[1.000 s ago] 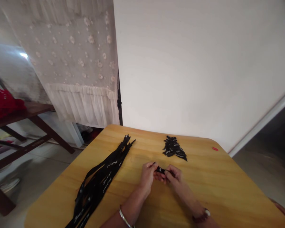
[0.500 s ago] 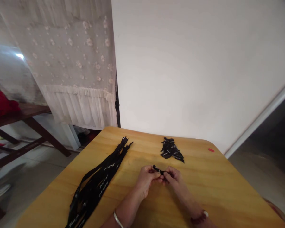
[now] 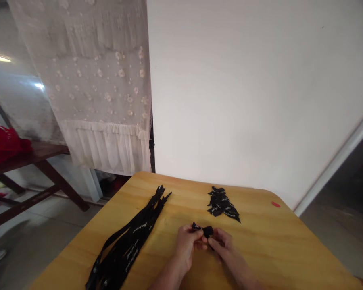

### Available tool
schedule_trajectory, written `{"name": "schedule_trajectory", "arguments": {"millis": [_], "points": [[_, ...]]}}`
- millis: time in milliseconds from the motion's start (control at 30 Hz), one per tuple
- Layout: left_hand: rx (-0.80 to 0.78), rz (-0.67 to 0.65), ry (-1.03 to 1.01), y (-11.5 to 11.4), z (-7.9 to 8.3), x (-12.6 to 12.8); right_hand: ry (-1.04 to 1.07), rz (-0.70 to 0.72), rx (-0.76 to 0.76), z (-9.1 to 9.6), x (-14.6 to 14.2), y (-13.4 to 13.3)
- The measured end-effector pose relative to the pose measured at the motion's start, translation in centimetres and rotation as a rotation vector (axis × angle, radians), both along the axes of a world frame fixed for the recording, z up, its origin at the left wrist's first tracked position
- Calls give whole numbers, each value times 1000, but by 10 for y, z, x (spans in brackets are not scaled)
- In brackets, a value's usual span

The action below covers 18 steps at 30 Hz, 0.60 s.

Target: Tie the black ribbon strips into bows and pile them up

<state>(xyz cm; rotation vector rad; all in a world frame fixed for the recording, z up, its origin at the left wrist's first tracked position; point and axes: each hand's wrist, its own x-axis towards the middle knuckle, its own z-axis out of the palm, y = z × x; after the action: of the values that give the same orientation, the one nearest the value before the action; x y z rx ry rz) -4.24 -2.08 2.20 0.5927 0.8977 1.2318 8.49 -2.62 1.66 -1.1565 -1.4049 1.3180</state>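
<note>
My left hand (image 3: 186, 242) and my right hand (image 3: 221, 242) meet over the wooden table (image 3: 278, 249), both pinched on a small folded piece of black ribbon (image 3: 205, 230) with white lettering. Its looped end sticks up between my fingertips. A bundle of long black ribbon strips (image 3: 130, 241) lies on the table to the left of my hands. Beyond my hands sits a small heap of folded black ribbon pieces (image 3: 222, 204).
A tiny red object (image 3: 275, 204) lies near the table's far right corner. A white wall stands right behind the table. A lace curtain (image 3: 99, 88) hangs at the left, with a dark wooden bench (image 3: 33, 155) carrying red cloth (image 3: 3, 141) beside it.
The camera has tilted up a little, so the table and hands sit lower in view. My fingers keep working the small ribbon piece, which is now bunched more between the fingertips.
</note>
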Motion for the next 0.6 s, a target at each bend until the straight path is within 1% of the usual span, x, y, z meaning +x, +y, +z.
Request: {"name": "schedule_trajectory", "arguments": {"millis": [200, 400, 500, 600], "points": [[14, 11, 23, -1, 0, 2, -124, -85, 104, 2, -1, 1], [-24, 42, 88, -2, 3, 3, -206, -65, 128, 0, -3, 0], [-74, 38, 40, -2, 6, 2, -228, -59, 149, 0, -3, -1], [-121, 49, -31, -1, 6, -1, -180, -41, 131, 3, -2, -3]]}}
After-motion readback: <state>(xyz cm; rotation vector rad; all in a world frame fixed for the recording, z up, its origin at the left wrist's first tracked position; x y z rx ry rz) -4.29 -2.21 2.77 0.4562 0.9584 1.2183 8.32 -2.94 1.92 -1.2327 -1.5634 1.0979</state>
